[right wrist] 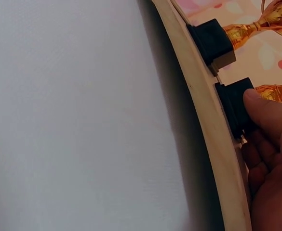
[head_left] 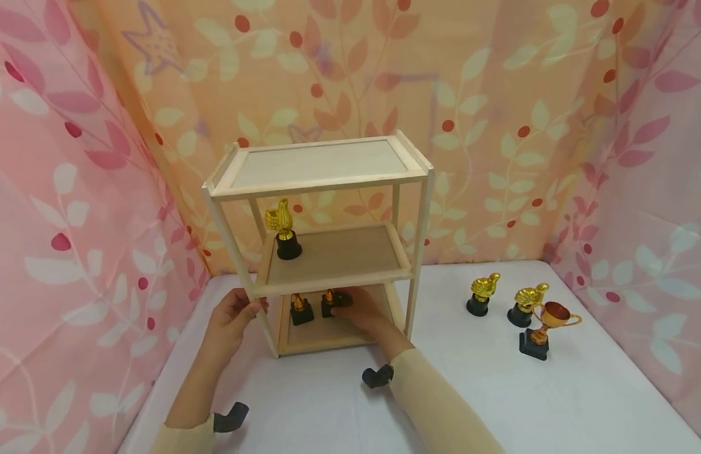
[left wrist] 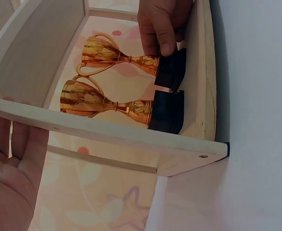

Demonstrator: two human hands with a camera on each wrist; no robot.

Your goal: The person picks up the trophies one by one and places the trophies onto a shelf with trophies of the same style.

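A small three-tier wooden shelf (head_left: 333,275) stands on the white table. My left hand (head_left: 231,321) grips its front left post (left wrist: 102,124) between thumb and fingers. On the bottom tier, two gold trophy cups with black square bases stand side by side. My right hand (head_left: 361,309) reaches in under the middle tier and pinches the black base (right wrist: 236,103) of the right-hand trophy cup (left wrist: 101,50). The other trophy cup (left wrist: 85,98) stands close on its left, bases nearly touching. In the head view, the middle tier hides both cup tops.
A gold thumbs-up trophy (head_left: 284,230) stands at the left of the middle tier. On the table to the right are two more thumbs-up trophies (head_left: 483,294) (head_left: 523,306) and a trophy cup (head_left: 546,331). Patterned cloth (head_left: 498,126) surrounds the table.
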